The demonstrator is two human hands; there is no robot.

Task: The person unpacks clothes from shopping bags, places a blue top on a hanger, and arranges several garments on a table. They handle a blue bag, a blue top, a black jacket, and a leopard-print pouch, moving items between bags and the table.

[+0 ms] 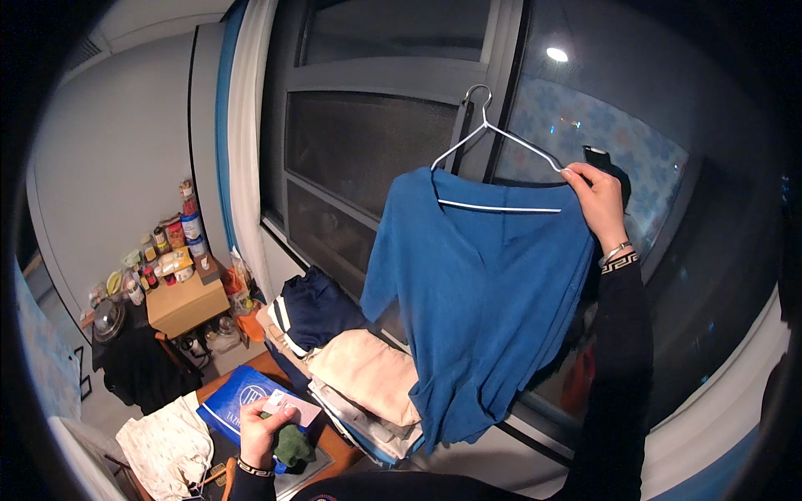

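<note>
A blue V-neck knit top (495, 282) hangs on a white wire hanger (523, 144) whose hook is up near the window frame. My right hand (595, 194) pinches the hanger's right shoulder together with the top's edge. Low on the left, my left hand (266, 429) grips a pale card with writing (296, 408) and a crumpled dark green cloth (293, 444). Behind that hand a blue printed bag (229, 394) lies on the wooden table. Whether the hook rests on anything cannot be told.
Folded clothes (363, 369) are stacked between the table and the window. A cream patterned garment (166, 441) lies at the lower left, near wooden hangers (230, 479). Jars and packets stand around a cardboard box (188, 307) farther back. A white curtain (244, 125) hangs beside the window.
</note>
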